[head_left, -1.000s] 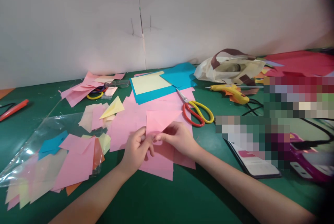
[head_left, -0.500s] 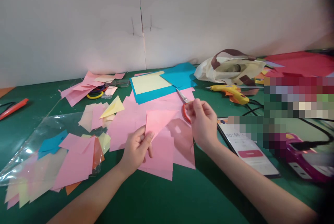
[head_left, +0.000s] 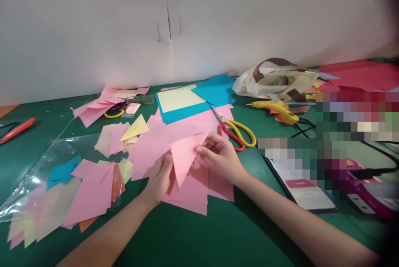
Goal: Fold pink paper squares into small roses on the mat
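A pink folded paper triangle [head_left: 184, 155] is held up between both hands, one point hanging downward. My left hand [head_left: 159, 177] pinches its left edge between thumb and fingers. My right hand [head_left: 220, 155] grips its upper right side, thumb in front and fingers behind. Beneath lie pink paper sheets [head_left: 193, 198], partly covered by the hands. Scissors [head_left: 238, 134] with red and yellow handles rest just beyond my right hand, blades pointing away. A yellow folded paper triangle [head_left: 137, 128] lies on small paper pieces to the left of the sheets.
Left is a clear plastic bag [head_left: 84, 144] with coloured paper pieces. Blue sheets [head_left: 215, 90] and a pale yellow sheet [head_left: 181, 97] lie at the back. To the right are a yellow glue gun [head_left: 276, 108], a cloth bag [head_left: 271, 82], a phone [head_left: 307, 196] and black cables.
My right hand has moved left and down from over the scissors and taken hold of the pink triangle. The triangle has turned, its point now downward. The scissors' handles are uncovered.
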Tool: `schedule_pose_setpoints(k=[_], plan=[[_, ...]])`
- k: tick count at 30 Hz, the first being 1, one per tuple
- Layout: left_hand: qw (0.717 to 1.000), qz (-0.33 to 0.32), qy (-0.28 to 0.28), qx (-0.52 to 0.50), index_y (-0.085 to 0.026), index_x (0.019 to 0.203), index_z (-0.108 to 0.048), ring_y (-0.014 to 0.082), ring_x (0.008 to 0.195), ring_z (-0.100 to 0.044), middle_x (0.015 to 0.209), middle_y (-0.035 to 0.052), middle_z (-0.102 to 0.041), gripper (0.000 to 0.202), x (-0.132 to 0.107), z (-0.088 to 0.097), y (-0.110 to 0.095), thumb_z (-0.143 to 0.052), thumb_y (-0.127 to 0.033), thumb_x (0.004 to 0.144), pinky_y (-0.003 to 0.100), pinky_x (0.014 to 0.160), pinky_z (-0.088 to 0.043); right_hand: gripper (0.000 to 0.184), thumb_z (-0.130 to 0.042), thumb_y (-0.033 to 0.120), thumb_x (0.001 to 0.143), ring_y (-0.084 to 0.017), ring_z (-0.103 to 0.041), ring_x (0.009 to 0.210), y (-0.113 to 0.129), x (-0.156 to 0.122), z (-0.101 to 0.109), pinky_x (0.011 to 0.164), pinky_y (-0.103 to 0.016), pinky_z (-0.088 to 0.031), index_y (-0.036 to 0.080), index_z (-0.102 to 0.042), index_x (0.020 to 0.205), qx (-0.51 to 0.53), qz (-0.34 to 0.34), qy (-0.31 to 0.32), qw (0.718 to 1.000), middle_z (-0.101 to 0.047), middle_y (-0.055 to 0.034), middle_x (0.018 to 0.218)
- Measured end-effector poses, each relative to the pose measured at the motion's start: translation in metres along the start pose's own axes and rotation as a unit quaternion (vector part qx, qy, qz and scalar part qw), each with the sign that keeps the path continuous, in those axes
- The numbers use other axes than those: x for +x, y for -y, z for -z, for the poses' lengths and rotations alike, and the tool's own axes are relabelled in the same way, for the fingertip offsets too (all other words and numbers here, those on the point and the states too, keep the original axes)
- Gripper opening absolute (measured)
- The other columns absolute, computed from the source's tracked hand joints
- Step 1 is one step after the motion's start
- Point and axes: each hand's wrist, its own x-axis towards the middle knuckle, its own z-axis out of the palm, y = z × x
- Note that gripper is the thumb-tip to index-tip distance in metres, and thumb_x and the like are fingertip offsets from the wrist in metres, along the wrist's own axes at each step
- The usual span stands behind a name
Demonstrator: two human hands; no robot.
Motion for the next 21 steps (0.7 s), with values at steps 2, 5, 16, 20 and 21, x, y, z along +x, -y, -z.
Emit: schedule_pose_setpoints(k=[2,5,16,20,21], plan=[[1.000,0.003,-0.004,0.009,-0.013,0.097,-0.064,0.0170,0.052,-0.060,0.069,0.0090,-0.070,0.057,0.000,0.000,0.001,-0.044,-0.064,0.081,0.028,0.050,-0.048,0.049,-0.070,0.030,0.075,-0.011,-0.058,0.053,0.000,-0.001,-0.002,0.050,-0.024,-0.047,0.025,-0.051,0.120,0.023,0.017,0.002,1.000,-0.057,0.0062,0.061],[1.000,0.020,-0.010,0.006,-0.012,0.104,-0.062,0.0176,0.052,-0.061,0.072,0.0092,-0.071,0.056,0.000,-0.001,0.001,-0.040,-0.060,0.085,0.028,0.048,-0.048,0.072,-0.068,0.029,0.077,-0.013,-0.058,0.053,0.000,-0.002,-0.003,0.049,-0.027,-0.048,0.031,-0.030,0.138,0.026,0.034,-0.003,0.999,-0.055,0.0070,0.061],[0.974,-0.083,-0.078,0.194,-0.024,0.115,-0.055,0.0223,0.105,-0.058,0.122,0.0057,-0.058,0.045,0.006,0.002,0.000,-0.062,-0.015,0.072,0.028,0.076,-0.052,0.023,-0.053,0.012,0.084,-0.012,-0.060,0.079,-0.005,-0.003,0.000,0.070,-0.031,-0.055,0.024,-0.053,0.104,-0.142,0.152,0.046,0.977,-0.048,-0.0077,0.116],[0.962,-0.072,-0.135,0.224,-0.024,0.129,-0.042,0.0123,0.054,-0.056,0.075,-0.0022,-0.061,0.067,0.002,-0.001,0.004,-0.067,-0.016,0.068,0.021,0.045,-0.044,0.049,-0.057,0.004,0.078,-0.021,-0.053,0.108,-0.010,-0.005,0.001,0.085,-0.039,-0.053,0.030,-0.046,0.118,-0.329,0.325,0.027,0.886,-0.039,-0.0078,0.122],[0.961,-0.075,-0.152,0.221,-0.024,0.134,-0.037,0.0106,0.045,-0.049,0.063,-0.0061,-0.055,0.076,0.001,-0.001,0.006,-0.070,-0.017,0.066,0.021,0.041,-0.040,0.049,-0.056,0.003,0.078,-0.022,-0.050,0.113,-0.010,-0.005,0.002,0.089,-0.041,-0.051,0.032,-0.048,0.117,-0.371,0.370,0.025,0.851,-0.034,-0.0068,0.128]])
